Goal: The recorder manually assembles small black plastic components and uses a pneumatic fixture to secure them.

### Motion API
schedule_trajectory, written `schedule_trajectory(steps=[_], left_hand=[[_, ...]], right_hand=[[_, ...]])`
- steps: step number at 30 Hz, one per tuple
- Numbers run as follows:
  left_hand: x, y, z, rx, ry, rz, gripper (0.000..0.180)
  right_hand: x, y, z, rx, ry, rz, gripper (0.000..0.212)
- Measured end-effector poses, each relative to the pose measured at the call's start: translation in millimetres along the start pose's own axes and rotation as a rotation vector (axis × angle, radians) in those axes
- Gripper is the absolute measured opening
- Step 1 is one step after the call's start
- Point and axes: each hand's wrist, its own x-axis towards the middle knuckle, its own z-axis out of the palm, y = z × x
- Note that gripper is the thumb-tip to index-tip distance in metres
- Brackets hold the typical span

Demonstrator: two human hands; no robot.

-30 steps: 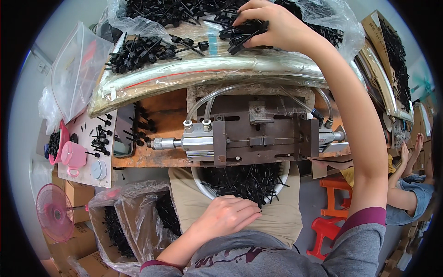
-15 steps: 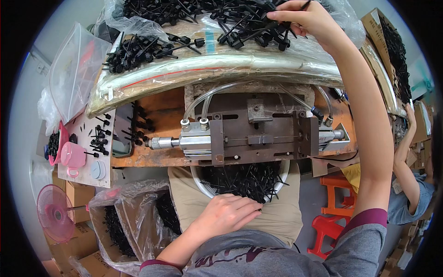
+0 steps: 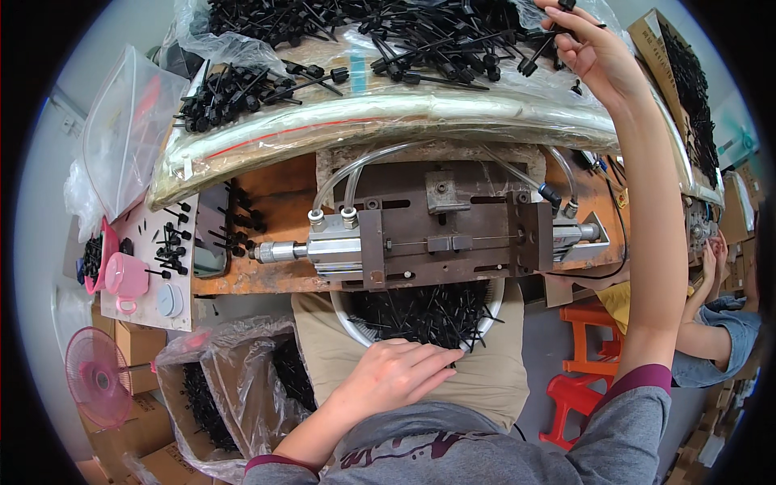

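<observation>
My right hand is raised at the far right edge of a big heap of black plastic pieces with knobbed heads and thin stems. Its fingers are pinched on a few black stemmed pieces. Low in front of me, my left hand lies with its fingers stretched out over the near rim of a white basket. The basket sits on my lap, filled with black stemmed pieces. Between basket and heap stands a brown metal fixture with a small clamp block at its middle.
Silver air cylinders with clear tubes flank the fixture on the orange bench. A pink cup and loose black pieces are at left. Below stand a plastic-lined carton, a pink fan and red stools. Another person's arm shows at right.
My right hand has moved right and slightly away from the heap, carrying black stemmed pieces. My left hand has stayed on the basket rim. The other person's arm at right has lowered.
</observation>
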Motion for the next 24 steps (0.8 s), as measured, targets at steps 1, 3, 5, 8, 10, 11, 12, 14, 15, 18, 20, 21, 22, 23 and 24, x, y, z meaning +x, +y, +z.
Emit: schedule_trajectory(steps=[1, 3, 5, 8, 10, 11, 12, 14, 15, 18, 20, 21, 22, 23, 24], left_hand=[[1.3, -0.5, 0.5, 0.0, 0.006, 0.018, 0.022], [7.7, -1.1, 0.0, -0.013, 0.079, 0.049, 0.024], [18.0, 3.0, -8.7, -0.023, 0.224, 0.043, 0.026], [36.2, 12.7, -28.3, -0.173, 0.449, -0.08, 0.039], [48.9, 18.0, -38.6, -0.388, 0.469, -0.193, 0.051], [55.4, 20.9, -38.2, -0.51, 0.488, -0.232, 0.054], [54.6, 20.1, -35.3, -0.572, 0.478, -0.245, 0.051], [47.9, 16.7, -32.0, -0.679, 0.459, -0.281, 0.047], [45.3, 16.3, -32.0, -0.644, 0.44, -0.279, 0.046], [44.0, 22.2, -37.9, -0.596, 0.362, -0.309, 0.037], [42.8, 21.2, -38.8, -0.473, 0.354, -0.189, 0.037], [43.3, 20.2, -39.3, -0.412, 0.348, -0.13, 0.037], [48.1, 21.5, -41.0, -0.309, 0.364, -0.072, 0.037], [48.2, 21.8, -40.6, -0.319, 0.358, -0.054, 0.037], [48.3, 22.0, -39.9, -0.33, 0.351, -0.036, 0.037]], right_hand=[[-3.4, -1.6, -1.4, 0.016, 0.018, -0.008, 0.01], [-7.0, 6.0, -18.5, 0.069, -0.033, -0.056, 0.015], [-28.5, 12.1, -11.0, 0.102, -0.086, -0.096, 0.024], [-99.0, 19.9, 30.8, 0.199, -0.195, -0.008, 0.024], [-138.7, 24.5, 48.4, 0.32, -0.287, 0.197, 0.02], [-154.4, 26.5, 52.5, 0.37, -0.316, 0.296, 0.019], [-166.7, 31.8, 55.0, 0.38, -0.329, 0.332, 0.018], [-180.4, 43.7, 57.0, 0.437, -0.335, 0.393, 0.016], [-182.0, 48.3, 54.7, 0.436, -0.324, 0.402, 0.016], [-184.0, 54.0, 43.8, 0.432, -0.282, 0.425, 0.016], [-186.0, 57.7, 41.7, 0.457, -0.263, 0.419, 0.017], [-187.0, 59.5, 41.0, 0.47, -0.253, 0.416, 0.017], [-188.3, 58.9, 39.9, 0.448, -0.236, 0.423, 0.016], [-188.1, 59.9, 37.5, 0.446, -0.207, 0.388, 0.016], [-186.8, 61.5, 33.8, 0.443, -0.176, 0.354, 0.016]])
